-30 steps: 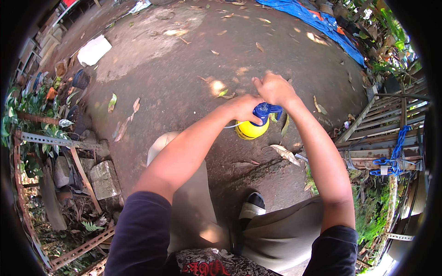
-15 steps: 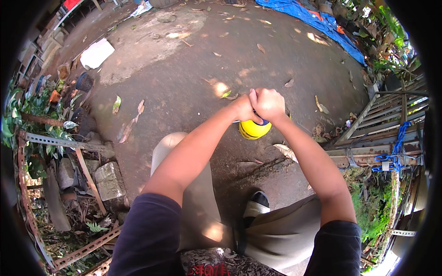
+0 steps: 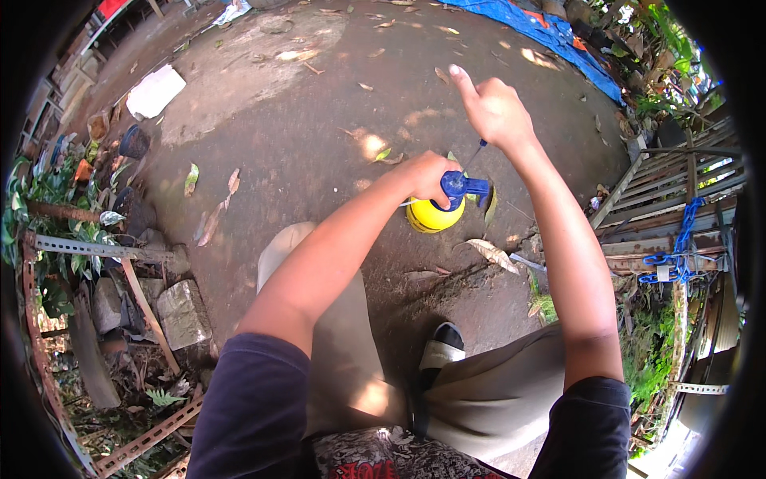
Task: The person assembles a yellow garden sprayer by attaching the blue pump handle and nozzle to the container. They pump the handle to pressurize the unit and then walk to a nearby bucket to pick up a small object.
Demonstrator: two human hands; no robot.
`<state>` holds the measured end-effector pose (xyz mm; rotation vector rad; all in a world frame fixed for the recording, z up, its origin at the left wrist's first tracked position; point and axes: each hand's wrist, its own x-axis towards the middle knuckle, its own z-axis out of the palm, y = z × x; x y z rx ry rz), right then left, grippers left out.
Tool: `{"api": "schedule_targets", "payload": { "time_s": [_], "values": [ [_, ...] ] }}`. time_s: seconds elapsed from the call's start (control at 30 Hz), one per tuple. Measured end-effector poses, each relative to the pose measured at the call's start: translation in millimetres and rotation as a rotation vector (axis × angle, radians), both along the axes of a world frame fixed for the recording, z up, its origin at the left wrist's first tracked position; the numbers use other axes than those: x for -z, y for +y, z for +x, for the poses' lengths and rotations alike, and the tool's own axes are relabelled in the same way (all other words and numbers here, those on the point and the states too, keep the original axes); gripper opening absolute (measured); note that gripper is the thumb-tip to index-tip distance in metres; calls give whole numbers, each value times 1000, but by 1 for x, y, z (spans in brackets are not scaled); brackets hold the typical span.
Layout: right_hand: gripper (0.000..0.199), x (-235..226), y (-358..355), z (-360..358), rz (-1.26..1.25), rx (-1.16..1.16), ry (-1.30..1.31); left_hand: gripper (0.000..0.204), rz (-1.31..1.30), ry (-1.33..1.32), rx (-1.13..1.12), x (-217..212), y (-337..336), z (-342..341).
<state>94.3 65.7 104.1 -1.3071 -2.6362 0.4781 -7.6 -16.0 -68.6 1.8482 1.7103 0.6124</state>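
Observation:
A pressure sprayer with a round yellow tank (image 3: pixel 433 217) and a blue top (image 3: pixel 455 185) stands low in front of me, near the middle of the view. My left hand (image 3: pixel 431 177) is closed around the blue top from its left side. From that top a thin pump rod (image 3: pixel 474 156) slants up and to the right. At its upper end my right hand (image 3: pixel 499 114) is closed in a fist, thumb stretched up and away; the pump handle inside it is mostly hidden, with only a dark tip showing below the fist.
Dry leaves (image 3: pixel 492 255) lie scattered over the dark ground. A blue tarp (image 3: pixel 550 38) is at the far right, and a slatted wooden frame (image 3: pixel 674 184) with a blue chain (image 3: pixel 685 239) stands at the right. Concrete blocks (image 3: pixel 183 314) and metal angle bars (image 3: pixel 96 246) line the left.
My right hand has risen up and to the right, away from my left hand, drawing out the pump rod. My left hand stays on the sprayer's top.

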Motion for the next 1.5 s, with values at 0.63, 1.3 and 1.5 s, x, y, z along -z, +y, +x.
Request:
{"api": "schedule_targets", "payload": {
  "time_s": [0.63,1.3,1.5],
  "values": [
    [92,-12,32,11,-55,-19,131,68,-70,-13,5,3,11,-1],
    [35,-146,-55,45,116,-216,581,64,357,-181,112,-143,-4,-10],
    [28,-122,0,33,393,-490,656,62,240,-407,235,-155,-14,-3]
  ]
}}
